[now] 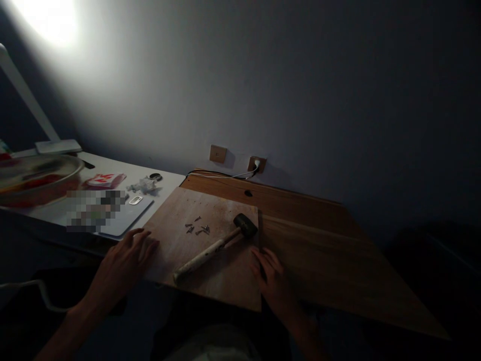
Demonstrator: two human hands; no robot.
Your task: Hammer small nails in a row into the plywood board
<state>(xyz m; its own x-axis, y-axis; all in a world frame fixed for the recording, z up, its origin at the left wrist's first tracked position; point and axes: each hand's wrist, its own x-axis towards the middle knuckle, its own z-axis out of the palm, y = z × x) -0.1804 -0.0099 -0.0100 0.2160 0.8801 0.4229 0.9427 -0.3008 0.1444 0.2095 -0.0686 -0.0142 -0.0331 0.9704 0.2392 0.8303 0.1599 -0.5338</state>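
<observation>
A flat wooden board (221, 288) lies before me on the desk, its near edge reaching past the desk's front. On it rests a mallet (203, 256) with a dark head and a worn pale handle, slanting from near left to far right. Several small screws (190, 229) are scattered beyond the handle. My left hand (126, 255) is at the board's left edge, fingers apart. At the right edge is my right hand (271, 273), fingers loosely bent and apart, close to the mallet head. Neither hand is wrapped round anything visible.
A brown wooden desk (338, 250) extends right. On the white table (124, 163) at left are a kitchen scale (130, 220), a crumpled plastic bag (145, 185), a red-and-white packet (105, 179), a large clear tub (71, 173) and a lit lamp (32, 100). Cables (221, 175) run to a wall socket (257, 164).
</observation>
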